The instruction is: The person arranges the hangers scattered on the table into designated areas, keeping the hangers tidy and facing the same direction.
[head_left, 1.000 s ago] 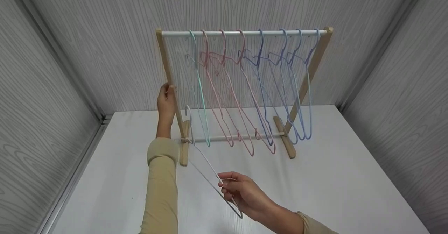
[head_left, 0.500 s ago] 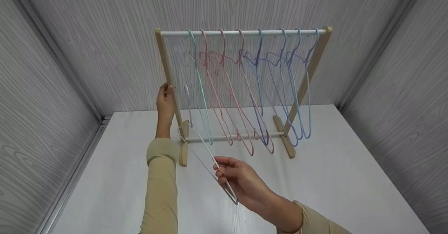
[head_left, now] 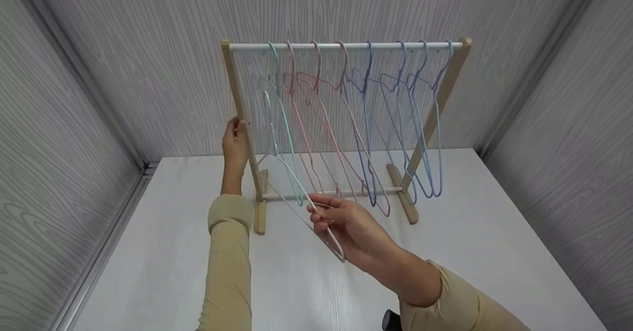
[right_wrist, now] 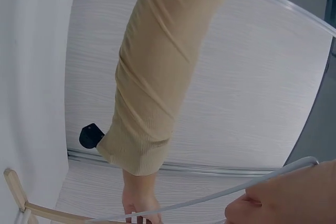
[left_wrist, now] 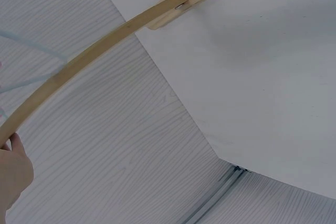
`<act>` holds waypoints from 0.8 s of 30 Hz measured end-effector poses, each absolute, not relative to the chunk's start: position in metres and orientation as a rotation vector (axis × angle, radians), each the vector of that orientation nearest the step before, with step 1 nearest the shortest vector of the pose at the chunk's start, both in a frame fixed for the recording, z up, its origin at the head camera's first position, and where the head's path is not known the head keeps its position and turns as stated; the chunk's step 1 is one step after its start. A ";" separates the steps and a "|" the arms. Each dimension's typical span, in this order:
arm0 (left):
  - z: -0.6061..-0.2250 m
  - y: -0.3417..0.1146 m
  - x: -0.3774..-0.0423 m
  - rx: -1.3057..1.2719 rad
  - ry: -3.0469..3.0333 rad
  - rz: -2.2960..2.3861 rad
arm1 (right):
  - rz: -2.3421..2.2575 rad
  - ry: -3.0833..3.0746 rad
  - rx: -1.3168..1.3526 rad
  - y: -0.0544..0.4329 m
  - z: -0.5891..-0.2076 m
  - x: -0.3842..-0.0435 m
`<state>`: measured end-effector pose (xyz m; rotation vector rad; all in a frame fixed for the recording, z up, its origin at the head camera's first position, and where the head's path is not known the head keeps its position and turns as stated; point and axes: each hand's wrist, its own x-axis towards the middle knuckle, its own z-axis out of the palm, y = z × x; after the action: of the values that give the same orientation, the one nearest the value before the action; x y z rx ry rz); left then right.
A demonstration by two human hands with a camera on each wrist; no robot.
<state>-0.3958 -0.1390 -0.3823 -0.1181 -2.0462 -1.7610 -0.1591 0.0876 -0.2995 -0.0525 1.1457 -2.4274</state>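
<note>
A wooden rack with a white top rod [head_left: 390, 46] stands in the head view. My left hand [head_left: 235, 145] grips its left post [head_left: 234, 83] about halfway up. In the left wrist view the same post [left_wrist: 100, 48] runs down to its foot, with part of that hand [left_wrist: 16, 174] at the lower left. Between thumb and fingers, my right hand [head_left: 358, 229] pinches a white wire clothes hanger [head_left: 273, 140] by its side near one lower corner. The hanger's hook points up, below the rod and left of the green hanger [head_left: 287, 123].
Pink hangers [head_left: 328, 128] hang mid-rod, several blue ones [head_left: 366, 81] to their right. Wooden feet [head_left: 259, 217] carry the rack on a white table [head_left: 148, 271]. Grey wood-grain walls [head_left: 123, 49] enclose it. A small black object [head_left: 391, 320] sits by the right sleeve.
My right hand has raised the white hanger and carried it farther in toward the rack, its hook climbing from near the lower bar. My left hand keeps its grip on the post.
</note>
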 end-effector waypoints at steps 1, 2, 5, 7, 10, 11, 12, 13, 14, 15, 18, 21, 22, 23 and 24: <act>-0.382 -0.139 -0.396 -0.121 -2.049 -1.760 | -2.431 1.122 -0.053 0.088 -0.298 -0.159; -0.381 -0.139 -0.396 -0.122 -2.052 -1.757 | -2.433 1.111 -0.053 0.089 -0.296 -0.159; -0.381 -0.139 -0.397 -0.129 -2.054 -1.750 | -2.452 1.109 -0.057 0.089 -0.293 -0.161; -0.382 -0.139 -0.397 -0.137 -2.049 -1.748 | -2.470 1.135 -0.070 0.089 -0.290 -0.163; -0.382 -0.139 -0.396 -0.138 -2.045 -1.745 | -2.496 1.141 -0.101 0.089 -0.283 -0.168; -0.382 -0.139 -0.395 -0.137 -2.045 -1.746 | -2.507 1.127 -0.109 0.089 -0.280 -0.170; -0.382 -0.139 -0.395 -0.133 -2.042 -1.745 | -2.515 1.109 -0.115 0.088 -0.277 -0.173; -0.381 -0.139 -0.394 -0.130 -2.046 -1.740 | -2.523 1.093 -0.121 0.088 -0.274 -0.175; -0.381 -0.139 -0.394 -0.126 -2.047 -1.735 | -2.532 1.085 -0.126 0.088 -0.271 -0.178; -0.381 -0.139 -0.395 -0.125 -2.050 -1.732 | -2.542 1.078 -0.133 0.087 -0.269 -0.180; -0.381 -0.139 -0.395 -0.120 -2.064 -1.716 | -2.569 1.102 -0.153 0.087 -0.263 -0.188; -0.382 -0.139 -0.397 -0.109 -2.074 -1.718 | -2.586 1.154 -0.190 0.087 -0.259 -0.195; -0.382 -0.139 -0.397 -0.106 -2.074 -1.721 | -2.589 1.174 -0.198 0.086 -0.259 -0.198; -0.382 -0.139 -0.397 -0.103 -2.074 -1.723 | -2.592 1.197 -0.205 0.086 -0.258 -0.201; -0.382 -0.139 -0.397 -0.102 -2.070 -1.729 | -2.594 1.215 -0.213 0.086 -0.258 -0.204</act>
<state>-0.3973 -0.1390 -0.3824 -0.1016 -2.0702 -1.7290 -0.2040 0.0856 -0.2576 -0.2131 1.2150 -2.5938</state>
